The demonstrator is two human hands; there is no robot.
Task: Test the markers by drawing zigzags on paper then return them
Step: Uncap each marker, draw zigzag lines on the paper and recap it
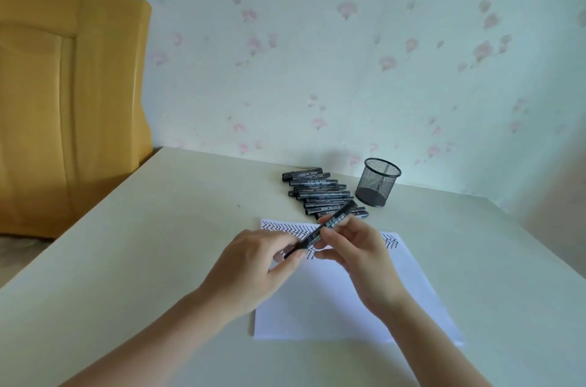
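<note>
Gripping 1 black marker (320, 233) with pale label print, both hands, left (253, 269) and right (355, 255), hold it slanted above zigzag-marked paper (333, 307).

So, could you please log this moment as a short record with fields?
left hand: pinches the lower end of the held marker
right hand: grips the held marker at its middle
held marker: black, tilted above the paper
paper: white, zigzag rows along its far edge
spare markers: lying in a row beyond the paper
mesh cup: upright, right of the row, looks empty
table: pale
</note>
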